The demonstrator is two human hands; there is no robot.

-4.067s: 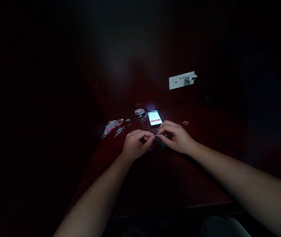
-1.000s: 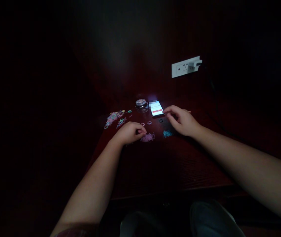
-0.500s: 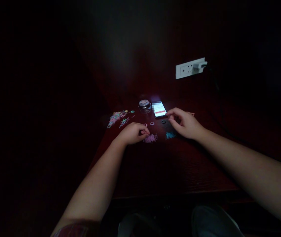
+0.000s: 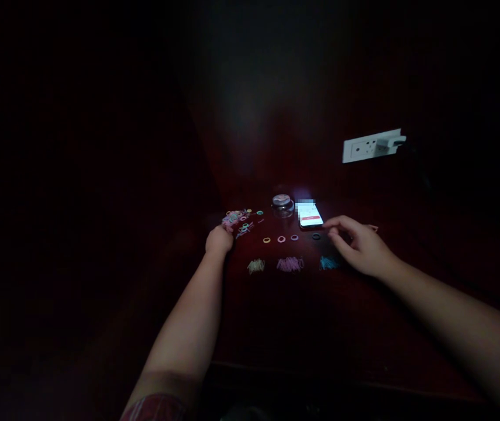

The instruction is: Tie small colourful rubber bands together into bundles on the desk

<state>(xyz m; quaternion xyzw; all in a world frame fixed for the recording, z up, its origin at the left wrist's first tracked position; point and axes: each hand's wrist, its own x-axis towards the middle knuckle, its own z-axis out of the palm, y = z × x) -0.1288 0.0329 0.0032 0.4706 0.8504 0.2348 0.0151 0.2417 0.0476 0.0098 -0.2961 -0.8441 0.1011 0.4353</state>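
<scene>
My left hand (image 4: pixel 220 240) is at the near edge of a mixed heap of coloured bands (image 4: pixel 234 218); its fingertips are hidden, so what they hold cannot be made out. My right hand (image 4: pixel 357 242) hovers beside the lit phone (image 4: pixel 310 214), its fingers curved and apart with nothing between them. Small piles of yellowish bands (image 4: pixel 256 265), pink-purple bands (image 4: pixel 290 264) and blue bands (image 4: pixel 328 262) lie in a row. Behind them sit single rings: yellow (image 4: pixel 266 240), pink (image 4: pixel 281 239), purple (image 4: pixel 294 238) and dark (image 4: pixel 316 237).
A round clear jar with a lid (image 4: pixel 282 204) stands left of the phone. A white wall socket (image 4: pixel 371 146) with a plug is at the back right. The dark red table (image 4: pixel 302 327) has its front edge below.
My left hand has moved from the pink-purple pile to the mixed heap, uncovering the yellowish pile and yellow ring. The view has shifted, so the items appear further right and lower.
</scene>
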